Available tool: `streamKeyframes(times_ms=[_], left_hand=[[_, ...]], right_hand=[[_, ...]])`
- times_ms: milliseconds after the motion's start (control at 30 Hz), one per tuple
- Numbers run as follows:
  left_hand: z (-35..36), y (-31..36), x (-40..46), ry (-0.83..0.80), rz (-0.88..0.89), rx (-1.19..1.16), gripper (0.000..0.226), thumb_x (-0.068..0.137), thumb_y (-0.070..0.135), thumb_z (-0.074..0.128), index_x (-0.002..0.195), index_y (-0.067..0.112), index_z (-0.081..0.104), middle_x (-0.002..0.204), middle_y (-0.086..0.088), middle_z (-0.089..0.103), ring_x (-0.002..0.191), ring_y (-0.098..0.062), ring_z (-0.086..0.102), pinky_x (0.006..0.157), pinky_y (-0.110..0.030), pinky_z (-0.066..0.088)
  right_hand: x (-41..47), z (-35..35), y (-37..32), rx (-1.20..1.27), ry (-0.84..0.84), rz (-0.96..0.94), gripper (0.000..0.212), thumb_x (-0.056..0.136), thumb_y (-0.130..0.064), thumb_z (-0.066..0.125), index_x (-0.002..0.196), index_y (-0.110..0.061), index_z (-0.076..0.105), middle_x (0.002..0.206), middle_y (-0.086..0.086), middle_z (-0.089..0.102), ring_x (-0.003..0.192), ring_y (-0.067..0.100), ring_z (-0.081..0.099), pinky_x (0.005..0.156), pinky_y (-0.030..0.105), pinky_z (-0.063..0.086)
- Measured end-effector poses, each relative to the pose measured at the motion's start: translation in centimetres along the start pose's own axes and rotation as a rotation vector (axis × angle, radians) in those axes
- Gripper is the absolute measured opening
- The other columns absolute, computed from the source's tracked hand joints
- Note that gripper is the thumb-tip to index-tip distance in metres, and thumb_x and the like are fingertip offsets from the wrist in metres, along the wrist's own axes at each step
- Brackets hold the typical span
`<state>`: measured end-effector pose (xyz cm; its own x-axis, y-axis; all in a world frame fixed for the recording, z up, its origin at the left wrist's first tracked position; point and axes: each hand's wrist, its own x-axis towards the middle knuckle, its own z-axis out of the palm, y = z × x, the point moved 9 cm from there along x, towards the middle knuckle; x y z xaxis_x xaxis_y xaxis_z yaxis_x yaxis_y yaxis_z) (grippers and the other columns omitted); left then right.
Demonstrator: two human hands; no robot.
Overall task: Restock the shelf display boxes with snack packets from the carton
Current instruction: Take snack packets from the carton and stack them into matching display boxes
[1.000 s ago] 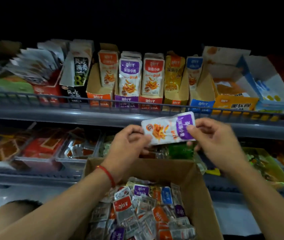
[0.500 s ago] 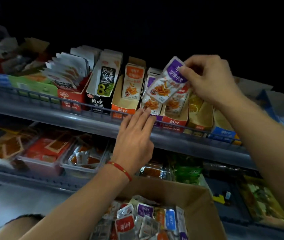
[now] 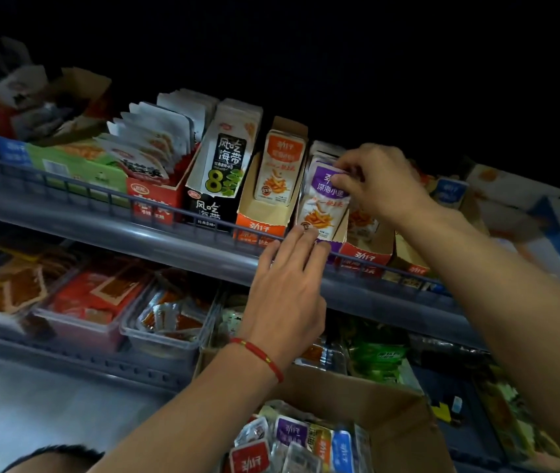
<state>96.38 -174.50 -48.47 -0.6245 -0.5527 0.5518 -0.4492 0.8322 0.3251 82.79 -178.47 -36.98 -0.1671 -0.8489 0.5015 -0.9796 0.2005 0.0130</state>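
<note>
My right hand [image 3: 375, 184] pinches the top of a purple-labelled snack packet [image 3: 323, 203], which stands upright at the front of the purple display box [image 3: 334, 244] on the upper shelf. My left hand [image 3: 288, 285], with a red string on its wrist, has straight fingers touching the packet's lower edge and the box front at the shelf rail. An orange display box [image 3: 261, 220] with one packet stands to the left, a red one [image 3: 367, 256] to the right. The brown carton [image 3: 391, 404] below holds several mixed packets [image 3: 292, 442].
A grey wire rail [image 3: 108, 196] runs along the upper shelf front. Black seaweed packets [image 3: 224, 165] and white pouches [image 3: 148, 145] stand further left. The lower shelf holds clear trays of red snacks [image 3: 94, 302] and green packets [image 3: 377, 356]. A dark-haired head [image 3: 56, 457] shows bottom left.
My right hand has carried the purple packet from above the carton up to the shelf and lowered it into the purple box. My left hand let go of it and rose to the box front.
</note>
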Motion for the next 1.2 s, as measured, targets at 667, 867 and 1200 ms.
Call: streamKeyframes(times_ms=[667,867,1200], left_hand=[[0.1,0.0,-0.3,-0.021,0.015,0.012,0.07,0.079,0.011,0.065,0.145,0.015,0.041,0.159,-0.006,0.034,0.152,-0.024,0.021,0.122,-0.048,0.025],[-0.2,0.3,-1.0,-0.006,0.048,0.014,0.075,0.079,0.011,0.068,0.149,0.015,0.04,0.161,-0.008,0.031,0.151,-0.027,0.022,0.122,-0.046,0.023],[7.1,5.4,-8.2,-0.322,0.228,-0.18,0.025,0.081,0.022,0.048,0.1,0.02,0.065,0.103,0.002,0.063,0.098,-0.019,0.057,0.08,-0.036,0.053]], right_hand=[[-0.5,0.2,0.7,-0.059,0.103,0.019,0.051,0.092,-0.029,0.073,0.138,-0.02,0.054,0.135,0.007,0.053,0.127,0.025,0.049,0.094,0.041,0.05],[-4.2,-2.5,1.0,-0.017,0.187,-0.067,0.042,0.095,-0.03,0.068,0.133,-0.017,0.058,0.129,0.007,0.055,0.121,0.024,0.052,0.09,0.039,0.051],[-20.3,-0.9,6.4,0.271,0.117,0.113,0.021,0.097,-0.02,0.063,0.117,-0.018,0.066,0.106,-0.005,0.059,0.089,0.013,0.059,0.078,0.03,0.048]])
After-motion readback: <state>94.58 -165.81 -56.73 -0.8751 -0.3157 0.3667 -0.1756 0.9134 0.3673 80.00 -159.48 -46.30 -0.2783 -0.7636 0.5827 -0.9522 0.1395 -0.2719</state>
